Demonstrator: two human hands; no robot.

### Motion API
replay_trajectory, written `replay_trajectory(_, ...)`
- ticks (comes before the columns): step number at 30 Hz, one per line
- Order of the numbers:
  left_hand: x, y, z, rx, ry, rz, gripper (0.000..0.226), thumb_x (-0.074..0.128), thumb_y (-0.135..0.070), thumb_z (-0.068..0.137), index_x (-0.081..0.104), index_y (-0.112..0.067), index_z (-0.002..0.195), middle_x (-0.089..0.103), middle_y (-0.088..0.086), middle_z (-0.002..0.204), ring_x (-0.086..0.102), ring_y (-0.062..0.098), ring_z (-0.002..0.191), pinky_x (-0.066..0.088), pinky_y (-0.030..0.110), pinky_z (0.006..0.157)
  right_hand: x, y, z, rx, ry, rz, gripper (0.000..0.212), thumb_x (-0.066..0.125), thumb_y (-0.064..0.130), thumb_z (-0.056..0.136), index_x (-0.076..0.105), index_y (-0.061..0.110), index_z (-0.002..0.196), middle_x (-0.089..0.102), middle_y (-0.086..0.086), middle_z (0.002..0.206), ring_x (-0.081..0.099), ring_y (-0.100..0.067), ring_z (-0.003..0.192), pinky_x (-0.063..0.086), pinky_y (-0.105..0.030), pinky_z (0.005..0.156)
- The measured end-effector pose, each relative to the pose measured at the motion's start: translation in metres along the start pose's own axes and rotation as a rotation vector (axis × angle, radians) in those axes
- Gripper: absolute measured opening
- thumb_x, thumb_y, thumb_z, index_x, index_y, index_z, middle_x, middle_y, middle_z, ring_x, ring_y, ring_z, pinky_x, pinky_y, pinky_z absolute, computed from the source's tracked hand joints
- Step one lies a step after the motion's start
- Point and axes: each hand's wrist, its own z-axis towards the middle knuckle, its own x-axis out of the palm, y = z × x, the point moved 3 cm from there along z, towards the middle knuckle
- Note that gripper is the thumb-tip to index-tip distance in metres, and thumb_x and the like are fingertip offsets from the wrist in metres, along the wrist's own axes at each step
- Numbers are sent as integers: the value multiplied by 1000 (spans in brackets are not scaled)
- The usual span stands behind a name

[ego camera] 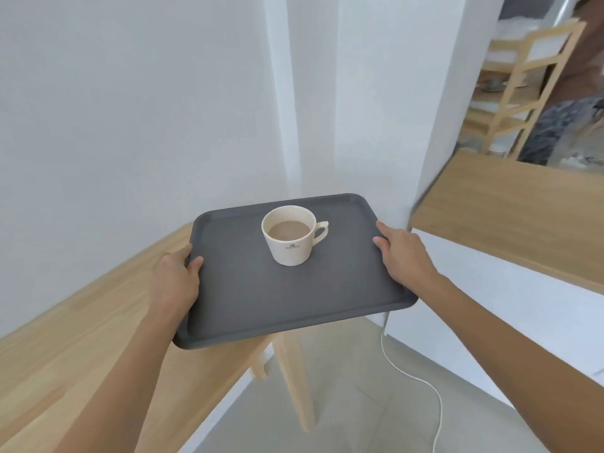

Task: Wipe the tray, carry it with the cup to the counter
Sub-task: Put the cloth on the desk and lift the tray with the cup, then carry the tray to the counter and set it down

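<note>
Head view. The fingers of both hands are hidden beneath the tray (pixel 294 289); only the thumbs and backs of the hands show. The left hand (pixel 175 276) clasps the tray's left rim, thumb lying on the upper surface; the right hand (pixel 403 253) clasps the right rim likewise. The dark grey tray is held between the two grips, partly over the corner of a wooden table (pixel 81 338), whose far edge it conceals. The cream cup (pixel 289 237), holding a pale brown drink, stands upright between the grips, toward the far side, handle pointing to the right grip. A small dark crest and lettering on the cup are illegible. A white cable (pixel 421 380) trails on the floor below.
</note>
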Motion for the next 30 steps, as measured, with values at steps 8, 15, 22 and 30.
replay_trajectory(8, 103, -137, 5, 188, 160, -87, 42, 53, -17, 96, 53, -5, 136, 63, 24, 123, 56, 40, 116, 42, 45, 101, -77, -133, -24, 278, -116, 26, 45, 38, 28, 99, 39, 19, 143, 56, -12, 135, 51, -36, 122, 42, -47, 99)
replay_trajectory(15, 207, -267, -24, 333, 263, -137, 38, 52, -15, 96, 56, -4, 133, 64, 26, 115, 56, 41, 112, 41, 42, 96, -150, -259, -42, 402, -200, -16, 44, 37, 25, 100, 38, 15, 143, 60, -17, 127, 53, -37, 116, 44, -43, 93)
replay_trajectory(22, 304, -367, -46, 420, 386, -177, 41, 51, -20, 97, 53, -8, 136, 62, 23, 117, 58, 37, 110, 41, 40, 97, -212, -358, -53, 501, -266, -105, 44, 38, 23, 100, 40, 13, 142, 65, -21, 115, 58, -40, 106, 47, -44, 88)
replay_trajectory(30, 394, -453, -39, 508, 438, -156, 37, 51, -19, 97, 57, -4, 130, 62, 26, 109, 56, 42, 106, 42, 41, 91, -233, -441, -35, 608, -296, -107, 41, 37, 22, 100, 43, 11, 138, 67, -23, 107, 59, -42, 99, 48, -46, 83)
